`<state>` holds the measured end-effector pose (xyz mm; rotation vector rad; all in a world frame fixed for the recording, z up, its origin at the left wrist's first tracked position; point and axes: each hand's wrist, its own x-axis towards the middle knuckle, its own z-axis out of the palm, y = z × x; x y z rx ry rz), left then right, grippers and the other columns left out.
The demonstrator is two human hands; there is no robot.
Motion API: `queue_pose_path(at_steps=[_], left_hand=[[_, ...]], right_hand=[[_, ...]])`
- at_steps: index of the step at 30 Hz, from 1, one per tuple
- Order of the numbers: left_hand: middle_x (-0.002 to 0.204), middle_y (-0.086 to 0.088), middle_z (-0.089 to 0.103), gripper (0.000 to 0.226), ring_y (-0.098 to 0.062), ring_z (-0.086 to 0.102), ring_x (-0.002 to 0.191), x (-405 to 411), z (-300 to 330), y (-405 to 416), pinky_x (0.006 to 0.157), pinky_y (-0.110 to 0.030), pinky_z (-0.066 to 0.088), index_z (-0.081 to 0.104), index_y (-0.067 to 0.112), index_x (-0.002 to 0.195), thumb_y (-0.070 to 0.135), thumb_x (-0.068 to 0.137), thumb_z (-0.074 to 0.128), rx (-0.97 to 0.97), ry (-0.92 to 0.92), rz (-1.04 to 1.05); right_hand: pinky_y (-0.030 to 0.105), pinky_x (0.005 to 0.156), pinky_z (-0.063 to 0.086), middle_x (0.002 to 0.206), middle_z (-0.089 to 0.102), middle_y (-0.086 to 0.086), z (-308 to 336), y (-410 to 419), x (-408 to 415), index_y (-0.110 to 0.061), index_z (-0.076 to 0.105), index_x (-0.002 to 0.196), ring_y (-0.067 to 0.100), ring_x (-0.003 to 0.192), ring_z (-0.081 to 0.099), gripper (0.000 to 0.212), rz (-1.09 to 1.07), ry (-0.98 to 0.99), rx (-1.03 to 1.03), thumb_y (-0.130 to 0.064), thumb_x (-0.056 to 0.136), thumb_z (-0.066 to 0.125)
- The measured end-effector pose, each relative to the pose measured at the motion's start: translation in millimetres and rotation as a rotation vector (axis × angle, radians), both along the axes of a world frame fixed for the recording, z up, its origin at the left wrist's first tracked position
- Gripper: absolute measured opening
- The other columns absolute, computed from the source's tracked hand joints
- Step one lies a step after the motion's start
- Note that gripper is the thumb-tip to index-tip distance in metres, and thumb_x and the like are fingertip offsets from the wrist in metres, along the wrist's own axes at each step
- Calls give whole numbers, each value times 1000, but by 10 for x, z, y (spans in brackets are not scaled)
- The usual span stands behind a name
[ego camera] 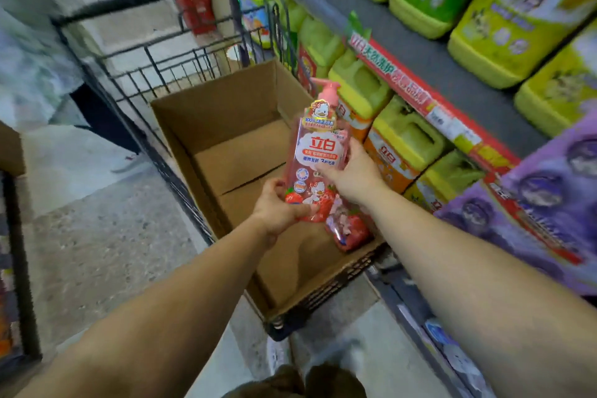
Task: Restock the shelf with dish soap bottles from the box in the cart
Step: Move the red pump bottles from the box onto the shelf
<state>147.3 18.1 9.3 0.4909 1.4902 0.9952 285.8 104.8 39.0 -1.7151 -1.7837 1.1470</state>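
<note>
Hands [281,207] [349,171] grip pink bottle [318,152] over box [232,126] holding another bottle [350,229]

Both forearms are bare up to the frame's edge, with no sleeve, watch or ring showing behind the fingers of the left hand [277,210] or the right hand [352,176]. Below them are dark brownish trousers [290,381] and pale, blurred shoes [342,355].
</note>
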Motion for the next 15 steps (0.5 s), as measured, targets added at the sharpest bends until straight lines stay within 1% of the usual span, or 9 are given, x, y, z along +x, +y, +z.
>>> queue_pose_path(at_steps=[2, 5, 7, 9, 12, 13, 15], left_hand=[[115, -6, 60, 77, -21, 66, 98, 110, 173, -12, 73, -34, 60, 37, 14, 127, -7, 68, 82, 73, 12, -52], [113, -9, 64, 75, -24, 68, 97, 306, 376, -59, 83, -46, 59, 40, 11, 122, -7, 65, 84, 162, 14, -107], [114, -8, 65, 77, -26, 69, 99, 463, 513, -131, 85, -49, 58, 41, 12, 123, -5, 63, 86, 213, 21, -160], [114, -6, 66, 80, -24, 70, 97, 648, 659, -254, 84, -47, 58, 41, 13, 125, -3, 63, 87, 266, 30, -207], [116, -6, 64, 78, -17, 70, 91, 1018, 888, -556, 72, -37, 61, 40, 19, 124, 0, 65, 86, 349, 55, -283], [117, -6, 63, 76, -17, 69, 92, 1167, 963, -683, 73, -37, 61, 39, 19, 123, -1, 66, 85, 384, 54, -305], [120, -8, 63, 76, -21, 68, 99, 1484, 1079, -954, 84, -41, 58, 39, 18, 122, -2, 65, 86, 449, 51, -344]], right_hand=[[30, 96, 45, 119, 62, -9, 250, -121, 127, -21, 45, 133, 12, 108, 59, 69, -43, 8, 74, -33, 75, 80], [31, 94, 47, 125, 62, -4, 581, -341, 355, -21, 44, 135, 16, 113, 59, 69, -116, 38, 165, -30, 76, 80], [26, 91, 44, 128, 60, -5, 772, -529, 536, -20, 42, 138, 15, 116, 58, 73, -148, 46, 226, -30, 77, 80], [22, 88, 39, 131, 59, -5, 951, -766, 750, -20, 40, 141, 14, 118, 56, 75, -186, 47, 284, -31, 77, 80], [21, 83, 38, 128, 61, -4, 1204, -1229, 1139, -19, 43, 136, 15, 115, 58, 68, -257, 58, 370, -26, 78, 79], [21, 82, 38, 125, 62, -5, 1283, -1411, 1284, -18, 43, 135, 15, 114, 59, 67, -283, 64, 397, -25, 79, 79], [19, 84, 39, 126, 62, -5, 1437, -1822, 1601, -16, 41, 139, 13, 115, 59, 71, -331, 82, 435, -24, 79, 78]])
